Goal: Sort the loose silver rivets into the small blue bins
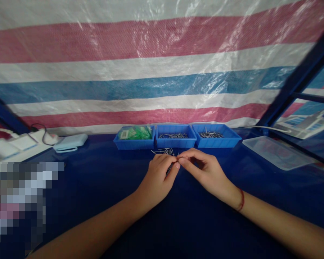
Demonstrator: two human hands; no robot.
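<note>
Where fingers [189,166] meet, they partly hide metal pins [166,151]; bins [176,143] stand behind

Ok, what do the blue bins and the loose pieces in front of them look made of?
Blue bins: probably moulded plastic, semi-gloss, going by their even colour and soft highlights. Loose pieces: likely metal, silvery grey and shiny; which metal is unclear.

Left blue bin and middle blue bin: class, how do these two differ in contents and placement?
The left blue bin holds a bag of green material; the middle blue bin holds loose metal pieces.
The left blue bin ends the row; the middle blue bin has a neighbour on each side.
Both are open-topped.
</note>
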